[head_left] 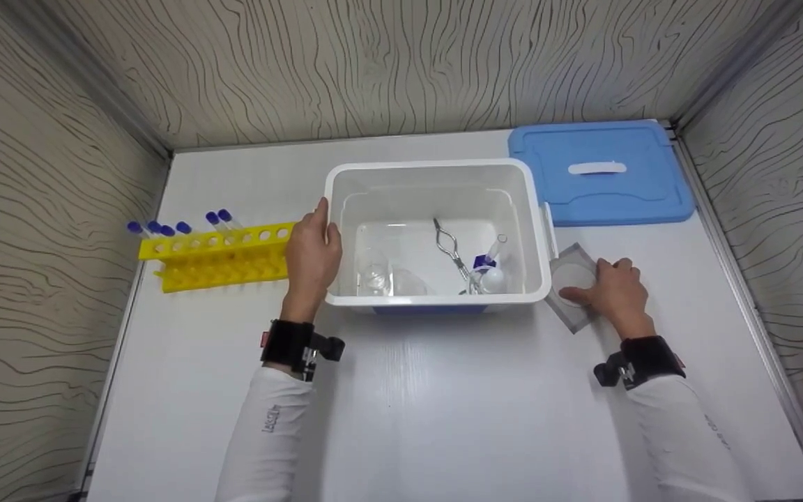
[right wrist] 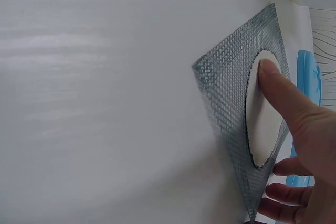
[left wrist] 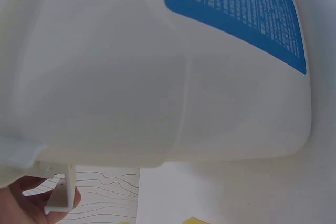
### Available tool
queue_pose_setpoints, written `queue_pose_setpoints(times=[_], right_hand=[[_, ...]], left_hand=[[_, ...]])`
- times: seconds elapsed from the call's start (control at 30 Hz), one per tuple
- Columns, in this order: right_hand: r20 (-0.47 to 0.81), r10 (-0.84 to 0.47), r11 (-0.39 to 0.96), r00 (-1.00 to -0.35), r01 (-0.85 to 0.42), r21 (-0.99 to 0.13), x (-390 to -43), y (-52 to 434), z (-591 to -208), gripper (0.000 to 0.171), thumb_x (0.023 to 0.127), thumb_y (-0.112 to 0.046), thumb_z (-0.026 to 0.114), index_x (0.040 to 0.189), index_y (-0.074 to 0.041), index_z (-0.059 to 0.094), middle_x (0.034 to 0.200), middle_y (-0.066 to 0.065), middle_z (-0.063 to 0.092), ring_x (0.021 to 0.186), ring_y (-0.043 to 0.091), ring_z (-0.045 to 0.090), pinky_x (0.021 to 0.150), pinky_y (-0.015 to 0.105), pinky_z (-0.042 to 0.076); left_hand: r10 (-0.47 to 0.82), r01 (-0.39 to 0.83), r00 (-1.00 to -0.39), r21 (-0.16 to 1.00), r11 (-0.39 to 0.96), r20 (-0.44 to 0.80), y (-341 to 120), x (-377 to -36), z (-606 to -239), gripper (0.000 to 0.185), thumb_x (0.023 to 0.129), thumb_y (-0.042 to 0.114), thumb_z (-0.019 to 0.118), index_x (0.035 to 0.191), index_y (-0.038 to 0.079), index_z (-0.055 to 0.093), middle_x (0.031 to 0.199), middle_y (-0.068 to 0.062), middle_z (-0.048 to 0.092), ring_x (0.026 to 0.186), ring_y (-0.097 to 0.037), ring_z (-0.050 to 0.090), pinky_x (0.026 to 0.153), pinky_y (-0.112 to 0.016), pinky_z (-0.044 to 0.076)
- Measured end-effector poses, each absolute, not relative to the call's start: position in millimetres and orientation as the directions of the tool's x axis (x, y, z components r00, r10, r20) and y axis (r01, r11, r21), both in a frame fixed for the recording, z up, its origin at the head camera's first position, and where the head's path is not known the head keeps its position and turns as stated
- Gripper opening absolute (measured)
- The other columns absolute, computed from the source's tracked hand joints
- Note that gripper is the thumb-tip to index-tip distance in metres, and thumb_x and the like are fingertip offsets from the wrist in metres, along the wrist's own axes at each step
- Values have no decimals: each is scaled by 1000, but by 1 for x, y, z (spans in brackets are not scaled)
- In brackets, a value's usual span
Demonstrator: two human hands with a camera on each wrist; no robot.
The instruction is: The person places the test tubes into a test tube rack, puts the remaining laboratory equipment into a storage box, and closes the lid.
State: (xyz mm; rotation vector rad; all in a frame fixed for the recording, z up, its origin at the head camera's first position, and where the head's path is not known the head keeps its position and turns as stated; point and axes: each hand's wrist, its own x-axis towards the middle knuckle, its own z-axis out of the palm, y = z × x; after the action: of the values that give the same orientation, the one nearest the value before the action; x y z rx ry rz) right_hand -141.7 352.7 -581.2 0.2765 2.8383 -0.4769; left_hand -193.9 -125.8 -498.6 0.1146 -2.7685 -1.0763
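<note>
Steadying the white plastic tub by its left wall, our left hand lay with fingers curled over the rim, gripping it. Our right hand rested on the wire gauze mat, a square of grey mesh with a white round centre, lying flat on the surface just right of the tub, near its side handle. The right wrist view showed the thumb pressing on the white disc while the other fingers curled at the mat's edge; whether they had got beneath it we could not tell.

We judged the step in hand to be picking up the gauze mat. Being thin and flat, it would call for sliding or tilting an edge up before a pinch could close.

Inside the tub lay crucible tongs, a capped tube and clear glassware. The blue lid sat far right, and a yellow test-tube rack stood left.
</note>
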Motion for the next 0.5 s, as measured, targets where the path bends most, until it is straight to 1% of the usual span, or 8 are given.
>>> queue_pose_setpoints(times=[0.13, 0.27, 0.4, 0.5], right_hand=[[-275, 169, 919, -946, 252, -302, -139, 356, -583, 101, 76, -61, 75, 135, 13, 44, 119, 43, 45, 108, 56, 47, 79, 63, 47], [-282, 194, 913, -940, 278, -299, -136, 359, -581, 101, 76, -61, 74, 136, 14, 42, 119, 44, 46, 107, 57, 49, 80, 63, 46], [-329, 211, 903, -920, 312, -294, -136, 363, -576, 104, 76, -61, 74, 137, 17, 39, 118, 46, 47, 103, 56, 52, 76, 59, 49], [-377, 214, 888, -901, 340, -310, -137, 369, -571, 101, 78, -58, 74, 137, 17, 40, 122, 46, 48, 104, 55, 54, 75, 54, 50]], left_hand=[[-135, -15, -983, 686, 728, 121, -126, -194, -499, 48, 99, 13, 52, 146, 6, 48, 118, -19, 69, 102, -28, 67, 95, -41, 56], [-136, -16, -984, 693, 721, 119, -126, -194, -500, 48, 99, 13, 52, 146, 6, 48, 117, -19, 69, 102, -28, 66, 94, -41, 56], [-136, -18, -984, 696, 718, 115, -126, -194, -500, 48, 99, 14, 52, 147, 6, 47, 118, -19, 68, 103, -28, 66, 97, -41, 55], [-138, -18, -983, 695, 718, 118, -126, -194, -500, 48, 99, 14, 52, 147, 6, 47, 118, -19, 68, 103, -28, 66, 98, -41, 55]])
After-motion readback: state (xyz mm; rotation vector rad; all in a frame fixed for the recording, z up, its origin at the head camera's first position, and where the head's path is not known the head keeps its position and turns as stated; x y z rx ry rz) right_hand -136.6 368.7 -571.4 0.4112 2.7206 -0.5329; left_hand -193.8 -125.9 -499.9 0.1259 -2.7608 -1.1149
